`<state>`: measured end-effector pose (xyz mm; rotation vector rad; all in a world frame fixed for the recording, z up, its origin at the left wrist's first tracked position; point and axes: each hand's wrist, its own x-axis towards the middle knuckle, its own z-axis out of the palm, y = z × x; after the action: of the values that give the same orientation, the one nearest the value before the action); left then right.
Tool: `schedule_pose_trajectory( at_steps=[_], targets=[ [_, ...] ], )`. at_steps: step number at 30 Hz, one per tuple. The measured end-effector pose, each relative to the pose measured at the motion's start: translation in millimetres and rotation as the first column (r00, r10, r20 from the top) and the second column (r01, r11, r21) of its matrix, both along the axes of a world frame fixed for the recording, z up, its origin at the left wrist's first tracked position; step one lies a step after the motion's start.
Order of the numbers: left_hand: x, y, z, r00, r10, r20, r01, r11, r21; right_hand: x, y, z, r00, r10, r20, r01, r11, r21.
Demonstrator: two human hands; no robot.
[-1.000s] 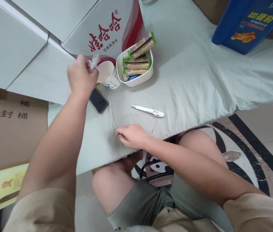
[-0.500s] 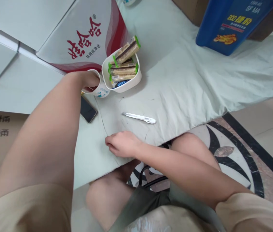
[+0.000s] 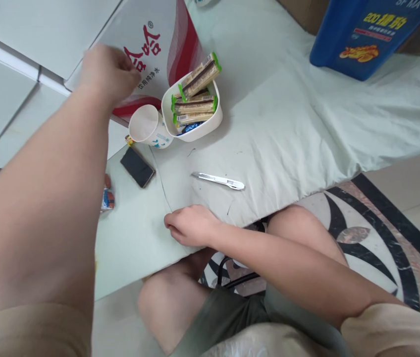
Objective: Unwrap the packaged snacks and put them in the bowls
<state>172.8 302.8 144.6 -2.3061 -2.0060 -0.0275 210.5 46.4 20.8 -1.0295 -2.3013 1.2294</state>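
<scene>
My left hand (image 3: 108, 72) is raised in front of the white and red carton, above the paper cup (image 3: 145, 124). Its fingers are curled in and a little blurred; anything inside them is hidden. The cup stands upright against a white plastic tub (image 3: 212, 124) of wrapped snack sticks (image 3: 195, 105). My right hand (image 3: 189, 224) rests near the cloth's front edge, fingers curled together, and I cannot see whether they hold something. Beyond it lies a white utility knife (image 3: 219, 181) with its blade tip showing. A dark phone (image 3: 137, 167) lies below the cup.
The white and red carton (image 3: 183, 44) stands behind the cup and tub. A blue jug (image 3: 354, 42) is at the far right. Small wrapped items (image 3: 108, 196) show beside my left forearm. Pale wrinkled cloth (image 3: 280, 134) covers the surface, and a patterned floor (image 3: 358, 238) lies below.
My left hand has come out of the paper cup and moved up and left in front of the carton. My right hand stays in place. The view has shifted slightly.
</scene>
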Motion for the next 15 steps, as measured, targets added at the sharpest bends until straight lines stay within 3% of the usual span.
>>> schedule_pose_trajectory(
  at_steps=[2,5,8,10,15],
  targets=[
    [16.7,-0.5,-7.7,0.989,-0.145,0.003,0.145,0.989,0.008,-0.2,0.5,0.2,1.0,0.008,-0.002,-0.008,1.0,-0.005],
    [39.9,-0.3,-29.2,0.939,-0.343,-0.014,0.34,0.934,-0.109,0.8,1.4,1.7,1.0,0.019,0.011,-0.018,1.0,-0.022],
    [53.3,0.2,-51.8,0.934,-0.355,-0.038,0.339,0.914,-0.222,4.0,2.8,4.0,0.999,0.027,0.031,-0.026,0.999,-0.037],
    [55.1,0.5,-61.4,0.934,-0.355,-0.036,0.338,0.914,-0.226,6.1,4.2,4.9,0.999,0.03,0.042,-0.028,0.999,-0.039],
    [40.9,3.2,-61.8,0.926,-0.377,-0.008,0.371,0.916,-0.154,6.9,7.5,3.6,0.999,0.031,0.04,-0.029,0.999,-0.034]
  ],
)
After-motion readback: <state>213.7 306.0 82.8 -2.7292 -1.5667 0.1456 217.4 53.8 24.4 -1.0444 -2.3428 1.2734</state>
